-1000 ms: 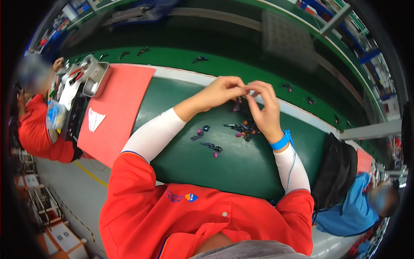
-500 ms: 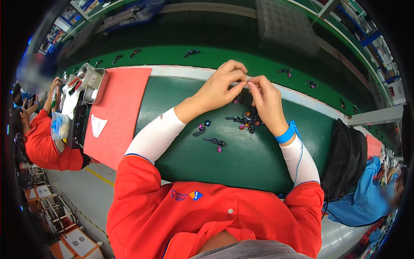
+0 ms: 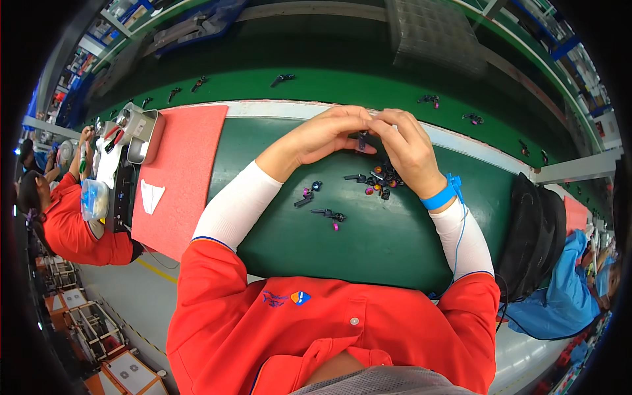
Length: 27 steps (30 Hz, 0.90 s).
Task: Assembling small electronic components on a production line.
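My left hand (image 3: 327, 136) and my right hand (image 3: 409, 150) meet at the far edge of the green work table (image 3: 296, 253). Their fingertips are pinched together around a small dark part (image 3: 362, 140), whose lower end hangs below the left fingers; the fingers cover the rest. Just below my right hand lies a pile of small black parts (image 3: 378, 181) with orange and pink round ends. Closer to me, a black part with a pink end (image 3: 329, 216) lies loose. Another pair of small dark parts (image 3: 308, 195) rests to its upper left.
Beyond a pale rail (image 3: 270, 109) runs a green belt (image 3: 355, 85) carrying several dark parts. A pink mat (image 3: 184, 164) with a white scrap (image 3: 151, 196) and a metal tray (image 3: 146, 138) are at left. A black bag (image 3: 530, 237) stands right. Co-workers sit at both sides.
My left hand has flattened and turned, and the dark part now shows below its fingers. My right hand has shifted slightly. Parts on the belt have moved a little to the left.
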{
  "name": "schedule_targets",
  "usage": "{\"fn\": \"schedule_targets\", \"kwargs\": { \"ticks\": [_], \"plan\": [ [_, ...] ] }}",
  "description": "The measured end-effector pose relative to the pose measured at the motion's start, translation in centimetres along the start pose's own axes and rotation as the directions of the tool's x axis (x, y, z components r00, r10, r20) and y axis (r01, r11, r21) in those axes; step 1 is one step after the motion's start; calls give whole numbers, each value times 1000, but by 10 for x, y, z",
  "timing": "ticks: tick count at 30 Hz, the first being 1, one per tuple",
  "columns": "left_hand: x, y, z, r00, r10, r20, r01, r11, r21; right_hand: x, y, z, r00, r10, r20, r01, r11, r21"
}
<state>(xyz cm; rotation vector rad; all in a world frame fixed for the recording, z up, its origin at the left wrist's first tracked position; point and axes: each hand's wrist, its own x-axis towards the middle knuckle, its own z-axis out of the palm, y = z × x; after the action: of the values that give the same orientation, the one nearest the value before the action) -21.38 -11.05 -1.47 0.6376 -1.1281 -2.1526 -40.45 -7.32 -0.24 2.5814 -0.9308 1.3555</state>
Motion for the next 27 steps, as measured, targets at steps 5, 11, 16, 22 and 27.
{"fn": "schedule_targets", "kwargs": {
  "ticks": [5, 11, 16, 22, 27],
  "plan": [
    [0, -5, 2, 957, 291, 0, -230, 757, 612, -8, 4, 5, 997, 62, 48, -59, 996, -62],
    [2, -8, 7, 791, 579, 198, -353, 167, 921, -7, -7, 8, 868, 492, 67, -495, 848, 187],
    [5, -5, 8, 983, 92, -160, -66, 985, 157, -6, -3, 8, 809, 588, 2, -562, 771, 299],
    [6, -7, 0, 1000, 12, -27, -11, 999, 42, -7, -3, 9, 789, 613, -39, -570, 755, 324],
    [5, -10, 8, 997, 27, -68, -20, 995, 100, -8, -5, 8, 787, 617, -14, -592, 761, 266]
  ]
}}
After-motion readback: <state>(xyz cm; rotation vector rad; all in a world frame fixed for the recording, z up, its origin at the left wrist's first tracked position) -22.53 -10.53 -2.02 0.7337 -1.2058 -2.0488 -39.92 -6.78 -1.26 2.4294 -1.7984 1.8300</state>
